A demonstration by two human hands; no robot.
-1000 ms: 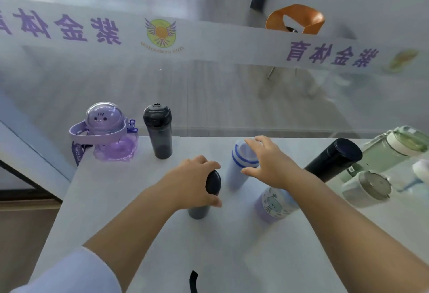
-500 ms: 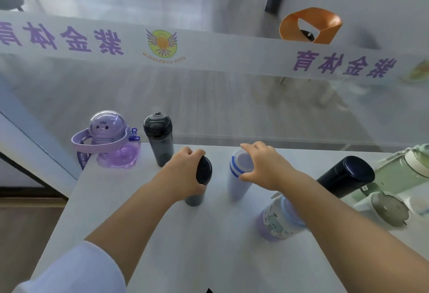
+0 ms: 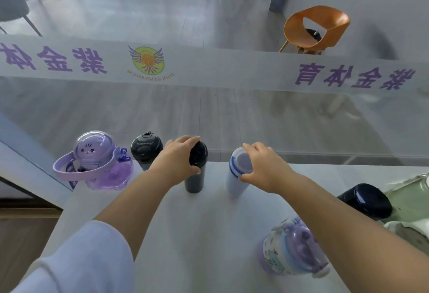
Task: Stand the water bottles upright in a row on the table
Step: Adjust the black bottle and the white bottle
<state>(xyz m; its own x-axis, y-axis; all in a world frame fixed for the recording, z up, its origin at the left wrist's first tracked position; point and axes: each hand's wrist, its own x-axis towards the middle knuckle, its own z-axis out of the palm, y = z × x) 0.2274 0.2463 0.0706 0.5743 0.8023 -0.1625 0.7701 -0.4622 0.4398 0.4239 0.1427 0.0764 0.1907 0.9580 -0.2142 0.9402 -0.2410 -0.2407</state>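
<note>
On the white table (image 3: 190, 234) my left hand (image 3: 177, 162) grips the top of a slim black bottle (image 3: 195, 177), which stands upright. My right hand (image 3: 267, 167) holds the top of a white bottle with blue stripes (image 3: 235, 176), also upright, just right of it. To the left stand a dark grey bottle (image 3: 145, 151) and a purple cartoon bottle (image 3: 95, 160) at the back edge. A lilac printed bottle (image 3: 292, 251) stands near my right forearm. A dark navy flask (image 3: 369, 199) lies on its side at the right.
A pale green bottle (image 3: 408, 197) and a white one (image 3: 408, 230) lie at the right edge. A glass wall with purple lettering rises just behind the table. An orange chair (image 3: 315, 30) stands beyond the glass. The table's left edge drops to the floor.
Both hands have pushed the black bottle and the white striped bottle farther back on the table, closer to the dark grey bottle. The view has tilted down and forward.
</note>
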